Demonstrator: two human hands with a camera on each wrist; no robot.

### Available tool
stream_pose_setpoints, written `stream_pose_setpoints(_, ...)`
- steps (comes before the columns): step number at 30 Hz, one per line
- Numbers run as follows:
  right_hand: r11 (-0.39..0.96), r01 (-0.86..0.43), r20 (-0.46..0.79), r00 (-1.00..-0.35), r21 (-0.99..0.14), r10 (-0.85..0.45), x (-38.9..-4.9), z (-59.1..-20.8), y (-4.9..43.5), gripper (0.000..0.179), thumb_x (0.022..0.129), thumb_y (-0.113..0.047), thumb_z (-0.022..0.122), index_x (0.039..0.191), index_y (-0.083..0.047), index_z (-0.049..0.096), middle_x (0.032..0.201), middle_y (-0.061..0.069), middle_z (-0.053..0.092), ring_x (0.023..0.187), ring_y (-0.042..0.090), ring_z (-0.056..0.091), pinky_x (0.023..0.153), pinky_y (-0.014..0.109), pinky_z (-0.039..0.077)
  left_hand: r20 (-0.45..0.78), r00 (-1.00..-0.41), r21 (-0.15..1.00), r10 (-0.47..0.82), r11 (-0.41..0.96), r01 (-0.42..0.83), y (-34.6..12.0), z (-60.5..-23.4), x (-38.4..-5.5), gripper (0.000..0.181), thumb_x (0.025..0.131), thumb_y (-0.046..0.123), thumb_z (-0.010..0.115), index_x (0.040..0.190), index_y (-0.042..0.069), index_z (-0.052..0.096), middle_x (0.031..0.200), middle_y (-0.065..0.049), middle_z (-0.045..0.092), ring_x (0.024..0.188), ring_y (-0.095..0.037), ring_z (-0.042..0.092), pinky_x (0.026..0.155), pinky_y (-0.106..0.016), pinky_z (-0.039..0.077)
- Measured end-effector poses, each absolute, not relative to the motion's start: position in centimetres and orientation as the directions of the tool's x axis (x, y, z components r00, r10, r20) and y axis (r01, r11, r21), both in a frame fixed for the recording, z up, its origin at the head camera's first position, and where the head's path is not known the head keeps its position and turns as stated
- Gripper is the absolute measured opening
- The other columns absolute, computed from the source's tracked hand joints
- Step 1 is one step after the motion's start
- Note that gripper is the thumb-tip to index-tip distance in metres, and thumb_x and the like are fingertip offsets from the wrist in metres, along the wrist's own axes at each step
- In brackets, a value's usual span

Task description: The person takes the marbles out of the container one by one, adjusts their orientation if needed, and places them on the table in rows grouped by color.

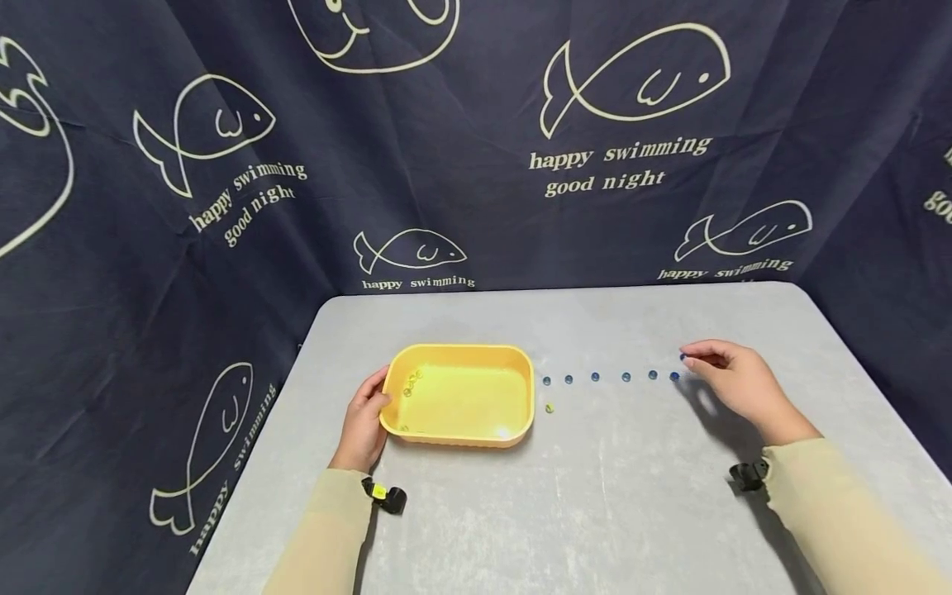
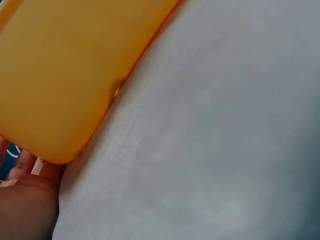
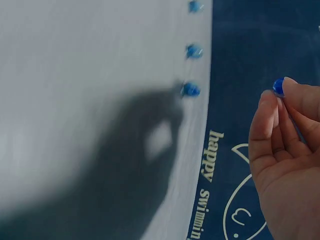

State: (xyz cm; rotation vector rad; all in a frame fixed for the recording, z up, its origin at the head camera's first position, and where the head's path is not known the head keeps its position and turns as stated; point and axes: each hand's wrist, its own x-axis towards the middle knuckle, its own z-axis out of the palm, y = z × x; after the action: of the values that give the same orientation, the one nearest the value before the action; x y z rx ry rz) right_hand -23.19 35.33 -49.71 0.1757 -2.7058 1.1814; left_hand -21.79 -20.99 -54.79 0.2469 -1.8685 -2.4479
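My left hand [image 1: 363,423] grips the left end of a yellow plastic tub [image 1: 461,436], thumb over the rim. Several clear yellowish marbles [image 1: 409,388] lie inside, near the tub's left wall. Over the right part of the table, my right hand [image 1: 736,384] pinches a dark blue marble [image 3: 278,87] between thumb and fingertips, raised above the surface. Just below and left of it sits the end marble [image 1: 674,376] of a row of several blue marbles [image 1: 595,377] reaching leftward to the tub. One yellow-green marble [image 1: 549,408] lies by the tub's right side, in front of the row.
A grey table [image 1: 595,512] carries everything. Dark blue curtain [image 1: 491,207] with fish drawings and lettering hangs behind it and at both sides. Each wrist wears a small black camera, such as the one on the left sleeve [image 1: 320,537].
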Motion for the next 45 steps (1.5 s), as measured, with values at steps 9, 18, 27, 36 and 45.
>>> stream_pose_setpoints(9, 0.727, -0.187, 0.193, -0.978, -0.661, -0.076, -23.9, -49.3, 36.7, 0.027, 0.101, -0.022, 0.067, 0.117, -0.001, 0.075, 0.107, 0.016, 0.074, 0.083, -0.005, 0.057, 0.069, 0.016, 0.045, -0.077, -0.988, 0.962, -0.136, -0.271, -0.038, -21.3, -54.7, -21.9, 0.055, 0.098, -0.006, 0.046, 0.152, 0.004, 0.047, 0.156, -0.01, 0.043, 0.142, -0.023, 0.042, 0.106, -0.027, 0.048)
stream_pose_setpoints(18, 0.691, -0.101, 0.079, -0.995, -0.716, -0.063, -24.2, -51.5, 37.5, 0.028, 0.101, -0.018, 0.066, 0.119, 0.004, 0.072, 0.102, 0.017, 0.072, 0.074, 0.007, 0.061, 0.059, 0.023, 0.05, -0.083, -0.99, 0.963, -0.111, -0.264, -0.052, -21.0, -54.9, -21.8, 0.055, 0.099, -0.006, 0.043, 0.153, 0.003, 0.044, 0.158, -0.012, 0.04, 0.144, -0.025, 0.04, 0.109, -0.03, 0.046)
stream_pose_setpoints(27, 0.759, -0.048, 0.05, -0.999, -0.649, -0.02, -25.0, -53.3, 37.8, 0.026, 0.1, -0.019, 0.068, 0.114, 0.003, 0.073, 0.104, 0.017, 0.073, 0.088, 0.018, 0.061, 0.069, 0.026, 0.047, -0.091, -0.989, 0.96, -0.12, -0.273, -0.055, -21.1, -54.8, -21.8, 0.055, 0.099, -0.005, 0.045, 0.152, 0.007, 0.047, 0.156, -0.008, 0.043, 0.142, -0.02, 0.042, 0.111, -0.03, 0.044)
stream_pose_setpoints(36, 0.759, -0.007, 0.039, -0.999, -0.651, 0.024, -25.1, -53.5, 37.9, 0.026, 0.097, -0.018, 0.07, 0.112, 0.003, 0.073, 0.104, 0.02, 0.072, 0.092, 0.028, 0.062, 0.073, 0.034, 0.047, -0.098, -0.986, 0.961, -0.131, -0.272, -0.059, -21.1, -54.9, -21.8, 0.055, 0.099, -0.005, 0.045, 0.152, 0.007, 0.047, 0.156, -0.007, 0.043, 0.143, -0.019, 0.042, 0.11, -0.029, 0.044)
stream_pose_setpoints(45, 0.78, -0.029, 0.05, -0.999, -0.626, 0.004, -25.0, -53.5, 37.9, 0.023, 0.096, -0.016, 0.07, 0.109, 0.003, 0.074, 0.104, 0.022, 0.072, 0.097, 0.037, 0.063, 0.078, 0.043, 0.047, -0.102, -0.986, 0.957, -0.131, -0.282, -0.062, -21.1, -54.7, -21.7, 0.055, 0.098, -0.005, 0.046, 0.151, 0.007, 0.048, 0.156, -0.007, 0.043, 0.143, -0.019, 0.041, 0.11, -0.027, 0.044)
